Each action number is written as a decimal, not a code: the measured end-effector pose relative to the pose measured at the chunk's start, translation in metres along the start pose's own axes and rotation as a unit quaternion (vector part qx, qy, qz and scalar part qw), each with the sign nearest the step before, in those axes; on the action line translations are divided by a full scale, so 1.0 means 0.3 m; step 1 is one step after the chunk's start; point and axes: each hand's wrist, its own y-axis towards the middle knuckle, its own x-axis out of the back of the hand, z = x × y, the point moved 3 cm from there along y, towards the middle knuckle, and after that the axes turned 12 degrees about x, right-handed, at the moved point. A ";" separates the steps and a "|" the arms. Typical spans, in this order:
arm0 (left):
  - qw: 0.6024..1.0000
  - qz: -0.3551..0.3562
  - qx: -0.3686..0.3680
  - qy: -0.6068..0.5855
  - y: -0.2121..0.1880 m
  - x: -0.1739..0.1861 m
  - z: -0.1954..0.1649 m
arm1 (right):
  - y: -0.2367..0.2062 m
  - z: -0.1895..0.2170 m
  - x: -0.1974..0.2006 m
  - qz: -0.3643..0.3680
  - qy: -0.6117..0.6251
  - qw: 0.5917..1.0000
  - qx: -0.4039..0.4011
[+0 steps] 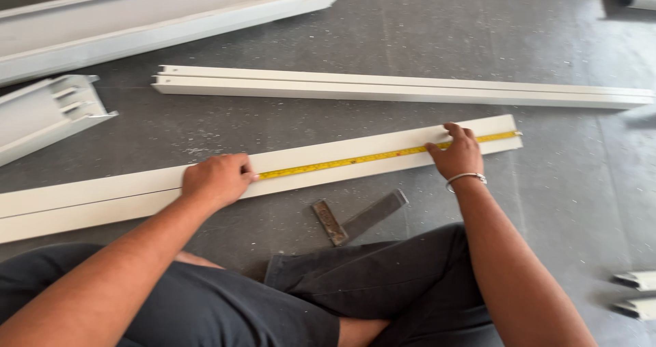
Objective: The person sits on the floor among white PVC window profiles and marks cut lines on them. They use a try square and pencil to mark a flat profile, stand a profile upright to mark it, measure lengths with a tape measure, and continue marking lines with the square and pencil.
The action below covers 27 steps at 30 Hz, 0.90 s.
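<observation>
White metal fills the scene as a seated person is stretching a yellow tape measure [383, 155] along a long white profile [137, 193] lying on the grey floor [273, 125]. The left hand [217, 179] is curling closed over the tape's near end, knuckles up; the right hand [456, 154] is pressing the tape down with bent fingers, a bangle at the wrist. A try square [355, 217] is lying just below the profile, near the knees. A second white profile [403, 87] is lying parallel beyond.
</observation>
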 end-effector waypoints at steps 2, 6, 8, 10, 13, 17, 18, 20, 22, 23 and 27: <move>1.000 -0.008 -0.005 -0.011 0.000 -0.006 -0.002 | 0.003 0.004 0.002 0.010 0.003 1.000 -0.014; 0.999 -0.025 -0.020 -0.029 0.001 -0.015 -0.007 | 0.006 0.010 0.006 0.026 -0.026 0.999 -0.030; 0.999 -0.028 -0.021 -0.031 0.001 -0.019 -0.006 | 0.006 0.011 0.006 0.022 -0.030 0.999 -0.036; 0.999 -0.039 -0.026 -0.027 -0.003 -0.022 -0.005 | 0.005 0.014 0.008 0.014 -0.027 0.999 -0.036; 0.997 -0.064 -0.039 -0.016 -0.009 -0.029 -0.004 | 0.005 0.022 0.012 0.014 -0.040 0.999 -0.028; 0.995 -0.082 -0.049 -0.016 -0.014 -0.049 -0.008 | 0.007 0.034 0.020 0.023 -0.047 0.998 -0.039; 0.995 -0.084 -0.051 -0.015 -0.015 -0.054 -0.008 | 0.007 0.037 0.022 0.025 -0.046 0.998 -0.041; 0.990 -0.121 -0.070 0.002 -0.020 -0.060 -0.012 | 0.006 0.043 0.026 0.025 -0.046 0.998 -0.043; 0.987 -0.138 -0.084 0.020 -0.026 -0.065 -0.012 | 0.004 0.048 0.031 0.024 -0.045 0.998 -0.044; 0.986 -0.137 -0.087 0.029 -0.029 -0.067 -0.012 | 0.003 0.050 0.032 0.023 -0.045 0.998 -0.044; 0.988 -0.123 -0.086 0.032 -0.031 -0.063 -0.014 | 0.001 0.054 0.039 0.020 -0.045 0.998 -0.042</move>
